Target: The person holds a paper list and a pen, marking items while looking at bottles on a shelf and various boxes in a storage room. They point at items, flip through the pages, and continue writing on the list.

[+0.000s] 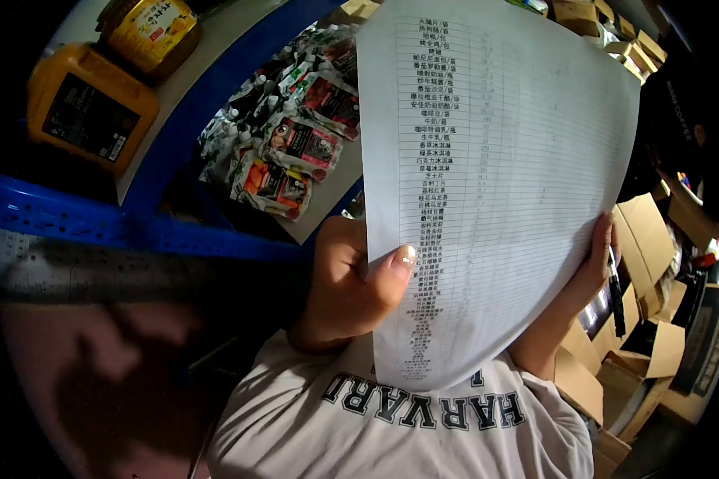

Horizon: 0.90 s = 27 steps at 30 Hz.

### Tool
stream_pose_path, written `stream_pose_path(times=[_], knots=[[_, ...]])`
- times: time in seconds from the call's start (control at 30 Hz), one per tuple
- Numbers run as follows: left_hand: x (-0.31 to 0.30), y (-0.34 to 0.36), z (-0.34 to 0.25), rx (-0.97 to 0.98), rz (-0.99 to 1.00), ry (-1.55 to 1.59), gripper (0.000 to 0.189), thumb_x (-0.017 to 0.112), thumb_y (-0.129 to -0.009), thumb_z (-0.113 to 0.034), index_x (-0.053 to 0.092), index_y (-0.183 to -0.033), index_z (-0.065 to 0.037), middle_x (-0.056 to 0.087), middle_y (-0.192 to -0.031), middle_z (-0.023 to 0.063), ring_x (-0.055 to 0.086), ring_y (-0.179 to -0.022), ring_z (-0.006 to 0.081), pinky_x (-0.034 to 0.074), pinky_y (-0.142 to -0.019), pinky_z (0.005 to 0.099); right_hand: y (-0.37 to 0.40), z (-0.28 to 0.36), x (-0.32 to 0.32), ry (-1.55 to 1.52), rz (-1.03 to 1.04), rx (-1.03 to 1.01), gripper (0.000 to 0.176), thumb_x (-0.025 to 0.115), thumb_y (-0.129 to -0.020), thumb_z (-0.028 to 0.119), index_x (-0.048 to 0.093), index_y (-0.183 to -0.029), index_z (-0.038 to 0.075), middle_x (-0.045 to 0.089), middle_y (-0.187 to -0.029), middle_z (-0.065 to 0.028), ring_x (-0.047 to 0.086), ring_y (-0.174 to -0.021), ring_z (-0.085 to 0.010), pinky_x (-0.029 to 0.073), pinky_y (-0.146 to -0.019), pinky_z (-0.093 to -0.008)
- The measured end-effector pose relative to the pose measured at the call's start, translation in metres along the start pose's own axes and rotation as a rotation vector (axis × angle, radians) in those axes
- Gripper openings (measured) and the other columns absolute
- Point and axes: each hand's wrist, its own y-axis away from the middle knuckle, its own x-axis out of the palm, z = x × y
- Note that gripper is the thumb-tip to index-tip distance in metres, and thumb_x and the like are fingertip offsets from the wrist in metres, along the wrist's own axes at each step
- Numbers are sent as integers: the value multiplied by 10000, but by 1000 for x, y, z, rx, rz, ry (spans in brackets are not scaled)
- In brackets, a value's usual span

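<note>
A large white sheet (503, 184) printed with a table of Chinese text fills the middle of the head view, slightly curved. My left hand (359, 275) grips its left edge, thumb on the printed face and fingers curled behind. At the right edge, my right hand (599, 259) holds the paper, and a black pen (616, 295) points downward beside its fingers. Most of the right fingers are hidden behind the sheet or in shade.
Left, a blue shelf (96, 219) bears an orange bottle (92, 108) and a jar (152, 32). Beyond it lie many foil pouches (303, 148). Open cardboard boxes (647, 239) crowd the right side. A person in dark clothing (671, 112) is at the upper right.
</note>
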Motion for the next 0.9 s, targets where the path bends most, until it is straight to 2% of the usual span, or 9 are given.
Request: stream_pose_path(times=[0.07, 0.3, 0.47, 0.57, 0.67, 0.73, 0.83, 0.9], knots=[[0, 0, 1, 3, 7, 11, 153, 457, -745, -69, 525, -693, 57, 531, -587, 43, 431, -521, 48, 346, -480, 203, 1, 2, 2, 32, -47, -28, 298, 463, -841, 253, 420, -598, 87, 287, -539, 58, 268, -517, -39, 200, -490, -190], [-6, -3, 4, 56, 50, -16, 161, 478, -744, -80, 518, -673, 59, 522, -556, 36, 417, -492, 48, 328, -455, 205, 4, 4, -1, 50, -12, -27, 294, 481, -831, 251, 416, -592, 92, 301, -544, 55, 273, -522, -35, 199, -489, -192], [0, -1, -2, 12, 13, -18, 160, 476, -739, -73, 510, -651, 56, 509, -536, 35, 413, -480, 52, 322, -451, 204, 3, 4, -5, 8, -13, 8, 279, 498, -825, 243, 431, -600, 92, 318, -551, 57, 290, -527, -33, 219, -493, -188], [-1, -3, 5, 41, 30, 9, 155, 474, -735, -70, 514, -657, 58, 514, -542, 39, 420, -486, 54, 326, -454, 210, 1, 0, -8, 67, -109, -31, 259, 501, -825, 226, 442, -614, 88, 335, -559, 57, 311, -541, -34, 241, -508, -181], [-3, 0, 6, 13, 43, -11, 157, 468, -736, -73, 522, -668, 57, 517, -547, 40, 422, -493, 53, 328, -455, 215, 2, 1, -12, -31, -35, 21, 220, 494, -830, 201, 496, -654, 69, 380, -575, 55, 346, -568, -34, 264, -529, -175], [2, -3, 5, 43, -3, -74, 161, 464, -738, -78, 528, -672, 54, 512, -542, 33, 414, -489, 49, 322, -452, 216, -1, -5, -14, -4, -104, -15, 199, 497, -831, 212, 534, -718, 53, 429, -643, 41, 381, -615, -40, 294, -566, -170], [6, -3, 7, 13, -6, 2, 167, 469, -741, -92, 538, -695, 52, 516, -553, 17, 413, -500, 43, 319, -453, 212, -2, -8, -19, 38, -48, -17, 219, 508, -828, 249, 553, -806, 36, 466, -805, 12, 423, -712, -58, 337, -663, -169], [3, -1, 8, -27, 0, 42, 165, 483, -743, -103, 550, -727, 47, 526, -575, 5, 410, -512, 39, 320, -458, 208, 1, 0, -6, -44, -147, 38, 232, 496, -831, 226, 494, -680, 51, 404, -653, 39, 363, -616, -45, 286, -571, -176]])
